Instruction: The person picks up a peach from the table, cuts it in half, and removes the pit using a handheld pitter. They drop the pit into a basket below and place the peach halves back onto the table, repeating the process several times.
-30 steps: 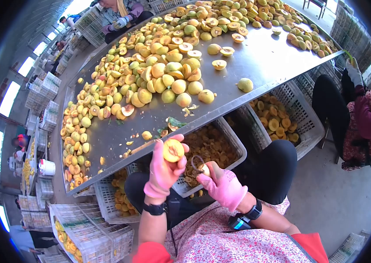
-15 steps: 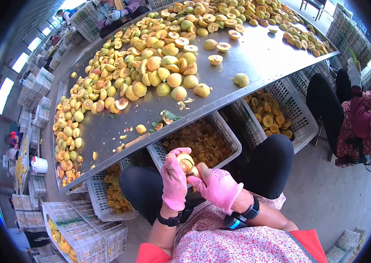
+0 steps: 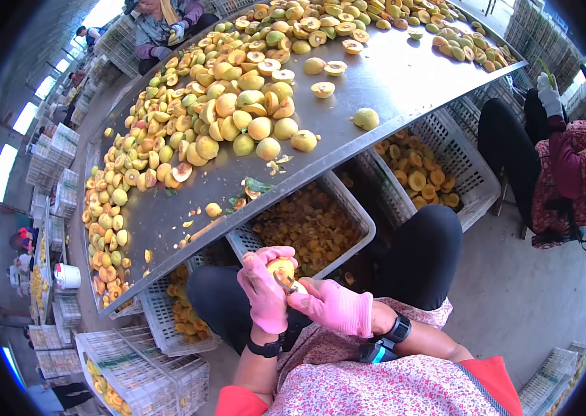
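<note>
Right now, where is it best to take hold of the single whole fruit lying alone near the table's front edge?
Probably from above, fingers on opposite sides of the lone fruit. It is round, resting on the steel table with open space around it, so nothing blocks a top grasp.

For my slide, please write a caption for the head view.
Left hand holds a halved fruit while right hand works at it beside the fruit-covered table.

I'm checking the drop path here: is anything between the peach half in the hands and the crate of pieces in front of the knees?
Nothing visible. The left hand grips the peach half, the right hand works at it, just above the crate's open top.
</note>
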### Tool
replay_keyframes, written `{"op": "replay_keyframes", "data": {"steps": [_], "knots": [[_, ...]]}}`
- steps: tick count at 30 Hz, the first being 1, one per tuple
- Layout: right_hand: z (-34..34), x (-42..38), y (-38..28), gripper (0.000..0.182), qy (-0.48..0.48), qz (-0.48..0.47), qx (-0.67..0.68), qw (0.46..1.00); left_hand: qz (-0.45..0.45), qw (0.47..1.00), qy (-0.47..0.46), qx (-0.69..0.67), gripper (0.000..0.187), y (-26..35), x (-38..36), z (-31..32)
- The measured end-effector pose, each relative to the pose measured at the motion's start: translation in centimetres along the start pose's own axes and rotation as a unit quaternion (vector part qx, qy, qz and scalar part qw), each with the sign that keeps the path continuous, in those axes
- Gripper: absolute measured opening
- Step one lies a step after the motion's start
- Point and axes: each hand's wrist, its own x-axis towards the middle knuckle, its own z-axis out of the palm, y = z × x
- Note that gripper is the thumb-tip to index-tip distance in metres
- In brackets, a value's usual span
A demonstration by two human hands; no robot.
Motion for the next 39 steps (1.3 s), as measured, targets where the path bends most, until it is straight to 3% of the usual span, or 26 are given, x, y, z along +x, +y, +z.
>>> {"op": "replay_keyframes", "data": {"steps": [2,3,5,7,9,11,13,14,19,21,23,25,27,28,29,33,35,37,39], "knots": [[0.3,0.3,0.7,0.046,-0.014,-0.008,0.047,0.999,0.035,0.993,0.089,-0.062,0.081,-0.1,-0.6,0.6],[0.3,0.4,0.8,0.046,-0.040,0.005,0.065,0.997,0.034,0.994,0.088,-0.060,0.081,-0.1,-0.4,0.3],[-0.4,0.1,0.4,0.046,-0.064,0.019,0.081,0.994,0.084,0.996,-0.003,-0.011,0.083,-0.2,0.2,-0.5],[-1.3,-0.6,-0.7,0.045,-0.172,0.108,0.227,0.952,0.064,0.996,-0.035,-0.047,0.083,-0.3,0.4,-1.3],[-0.9,-0.6,-0.2,0.043,-0.185,0.108,0.265,0.940,0.056,0.974,-0.163,-0.147,0.077,-1.1,0.8,-2.5],[-1.2,-0.5,-0.4,0.043,-0.203,0.132,0.298,0.923,0.032,0.979,-0.133,-0.149,0.079,-0.8,0.6,-1.8],[-1.1,-0.3,-0.3,0.043,-0.202,0.134,0.306,0.920,-0.081,0.965,-0.061,-0.241,0.079,-0.6,0.4,-0.8],[-1.1,-0.3,-0.1,0.043,-0.203,0.139,0.313,0.917,-0.094,0.978,-0.021,-0.187,0.079,-0.1,0.2,-0.3],[-1.0,0.1,1.1,0.043,-0.213,0.089,0.370,0.900,-0.111,0.961,-0.075,-0.240,0.078,0.4,1.3,0.3],[-1.3,0.4,1.5,0.044,-0.222,0.051,0.412,0.882,-0.036,0.967,-0.027,-0.251,0.076,0.5,2.5,1.1],[-1.6,0.8,1.5,0.044,-0.178,-0.006,0.414,0.893,0.070,0.972,0.050,-0.219,0.073,0.0,3.8,0.3],[-1.9,2.7,2.8,0.038,-0.063,-0.015,0.365,0.929,0.136,0.972,0.186,-0.055,0.072,0.8,4.6,-3.3],[-2.5,5.2,4.8,0.025,0.046,0.027,0.267,0.962,0.221,0.948,0.206,-0.105,0.069,0.9,4.8,-7.7],[-2.1,6.0,4.5,0.021,0.132,0.096,0.221,0.961,0.196,0.953,0.214,-0.086,0.069,2.0,4.5,-8.6],[-2.0,6.0,4.3,0.024,0.154,0.077,0.235,0.957,0.172,0.956,0.227,-0.066,0.070,3.1,3.9,-9.3],[-0.7,5.4,-0.1,0.037,0.028,0.050,0.242,0.969,0.148,0.969,0.175,-0.093,0.072,2.7,2.7,-7.0],[1.0,4.8,-1.4,0.044,-0.009,0.035,0.250,0.968,0.143,0.974,0.173,-0.038,0.072,1.3,2.2,-4.7],[2.2,4.6,-0.4,0.049,-0.093,0.047,0.315,0.943,0.174,0.972,0.156,-0.016,0.070,-0.4,1.6,-2.8],[2.8,4.7,0.6,0.046,-0.072,0.050,0.321,0.943,0.147,0.979,0.138,-0.042,0.067,-0.3,0.6,-2.6]]}}
